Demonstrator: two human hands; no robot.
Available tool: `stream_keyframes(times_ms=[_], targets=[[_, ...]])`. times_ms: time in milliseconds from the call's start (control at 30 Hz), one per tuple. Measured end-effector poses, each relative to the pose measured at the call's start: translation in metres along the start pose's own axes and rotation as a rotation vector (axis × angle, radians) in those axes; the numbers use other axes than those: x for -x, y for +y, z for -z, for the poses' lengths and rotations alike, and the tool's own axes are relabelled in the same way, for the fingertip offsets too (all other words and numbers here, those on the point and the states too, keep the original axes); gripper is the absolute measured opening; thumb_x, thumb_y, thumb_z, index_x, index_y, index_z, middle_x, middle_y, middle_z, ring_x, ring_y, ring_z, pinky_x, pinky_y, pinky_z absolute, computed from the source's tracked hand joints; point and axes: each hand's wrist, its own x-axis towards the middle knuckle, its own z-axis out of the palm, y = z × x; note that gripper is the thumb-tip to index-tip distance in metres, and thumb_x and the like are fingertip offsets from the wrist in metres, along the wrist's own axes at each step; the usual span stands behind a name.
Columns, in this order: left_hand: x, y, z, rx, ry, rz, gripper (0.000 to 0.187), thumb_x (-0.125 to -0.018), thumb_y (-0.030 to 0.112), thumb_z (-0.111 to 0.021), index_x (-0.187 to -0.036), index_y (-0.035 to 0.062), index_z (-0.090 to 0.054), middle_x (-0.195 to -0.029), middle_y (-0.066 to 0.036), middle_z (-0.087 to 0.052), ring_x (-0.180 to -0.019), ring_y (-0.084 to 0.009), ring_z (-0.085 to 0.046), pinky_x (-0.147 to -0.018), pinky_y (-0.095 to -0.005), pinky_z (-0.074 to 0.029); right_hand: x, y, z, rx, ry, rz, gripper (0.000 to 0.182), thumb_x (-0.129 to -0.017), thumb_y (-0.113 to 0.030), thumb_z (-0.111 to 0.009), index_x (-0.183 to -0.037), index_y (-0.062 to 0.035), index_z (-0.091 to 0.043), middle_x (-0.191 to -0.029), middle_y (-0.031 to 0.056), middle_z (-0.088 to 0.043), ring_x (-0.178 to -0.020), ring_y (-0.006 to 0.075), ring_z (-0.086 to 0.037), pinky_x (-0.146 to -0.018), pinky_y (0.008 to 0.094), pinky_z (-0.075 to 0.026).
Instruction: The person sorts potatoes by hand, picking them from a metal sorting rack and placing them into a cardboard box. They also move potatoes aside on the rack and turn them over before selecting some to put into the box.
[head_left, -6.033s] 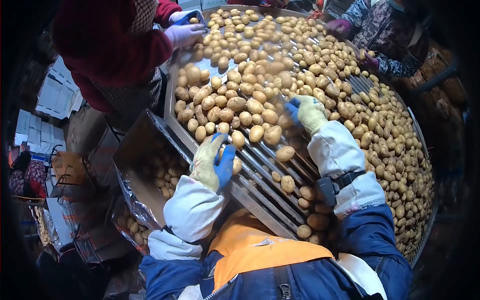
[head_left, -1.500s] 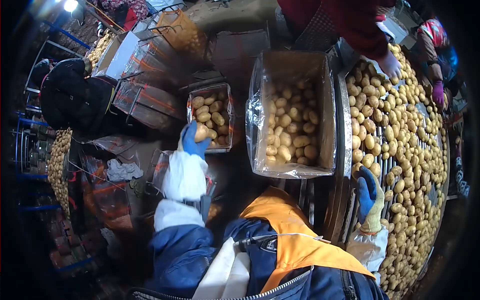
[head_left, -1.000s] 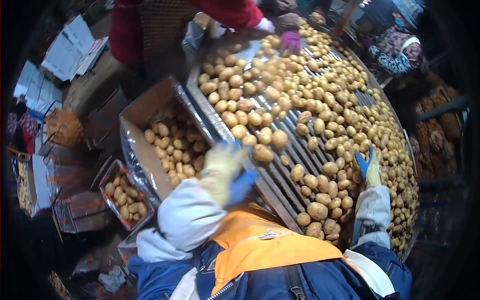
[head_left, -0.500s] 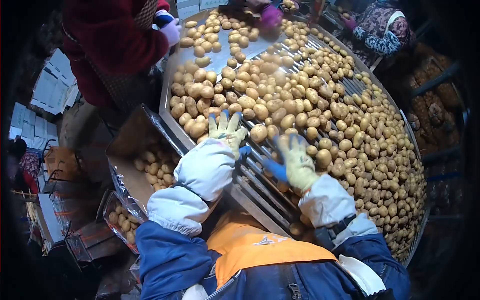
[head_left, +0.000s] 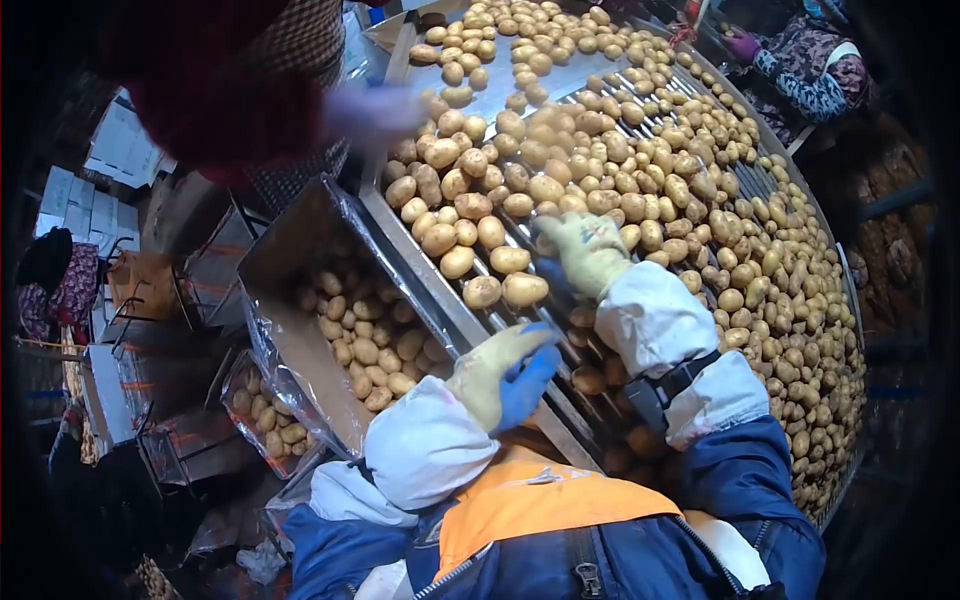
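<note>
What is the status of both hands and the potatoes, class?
Left hand open above roller table edge. Right hand among tan potatoes, grip unclear. Lined cardboard box alongside.

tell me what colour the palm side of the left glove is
Blue on the palm and fingertips of the left hand, pale yellow on the back; the head view shows it.

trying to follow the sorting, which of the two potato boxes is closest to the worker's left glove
The big foil-lined box against the roller table, just left of the left glove. The smaller box sits lower and farther left.
</note>
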Motion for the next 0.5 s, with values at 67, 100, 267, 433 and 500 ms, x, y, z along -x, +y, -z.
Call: stream_keyframes(times_ms=[67,100,267,433,500], targets=[[0.0,-0.013,0.004,0.357,0.024,0.342,0.043,-0.104,0.027,-0.066,-0.14,0.0043,-0.06,-0.122,-0.011,-0.069,-0.1,-0.0155,-0.07,-0.081,-0.0303,-0.057,0.004,0.0,0.02,-0.193,-0.096,-0.087,0.047,-0.094,-0.022,-0.073,-0.139,-0.0163,-0.062,-0.103,0.0143,-0.073,-0.091,0.0291,-0.072,-0.079,0.041,-0.056],[-0.006,-0.008,0.008,0.596,0.051,0.464,0.05,-0.105,0.029,-0.064,-0.147,0.005,-0.054,-0.125,-0.012,-0.068,-0.1,-0.0165,-0.07,-0.082,-0.0315,-0.058,0.011,-0.001,0.017,-0.191,-0.102,-0.083,0.047,-0.094,-0.022,-0.073,-0.139,-0.0163,-0.062,-0.103,0.0143,-0.073,-0.091,0.0291,-0.072,-0.079,0.041,-0.056],[-0.036,-0.031,0.007,1.279,-0.211,0.426,0.077,-0.105,0.07,-0.03,-0.141,0.006,-0.054,-0.132,-0.016,-0.065,-0.105,-0.0309,-0.069,-0.092,-0.0491,-0.056,0.07,-0.052,0.028,-0.669,0.146,0.146,0.06,-0.096,-0.019,-0.076,-0.147,0.0034,-0.053,-0.125,0.0148,-0.07,-0.115,0.0204,-0.066,-0.097,0.0343,-0.053],[-0.024,-0.019,0.021,1.32,-0.124,0.324,0.056,-0.113,0.039,-0.041,-0.158,0.0068,-0.036,-0.15,-0.021,-0.052,-0.13,-0.0385,-0.059,-0.111,-0.0556,-0.049,0.101,-0.065,0.04,-1.38,-0.001,-0.031,0.083,-0.094,-0.01,-0.073,-0.163,-0.0007,-0.027,-0.158,0.0171,-0.046,-0.148,0.0248,-0.043,-0.121,0.0382,-0.035],[-0.015,-0.014,0.03,1.175,-0.165,0.252,0.054,-0.113,0.034,-0.04,-0.16,0.0073,-0.033,-0.153,-0.02,-0.049,-0.136,-0.038,-0.055,-0.111,-0.0555,-0.049,0.104,-0.06,0.053,-1.344,0.04,-0.137,0.084,-0.092,-0.009,-0.074,-0.163,-0.0007,-0.028,-0.158,0.017,-0.046,-0.147,0.0254,-0.043,-0.122,0.0388,-0.033]])
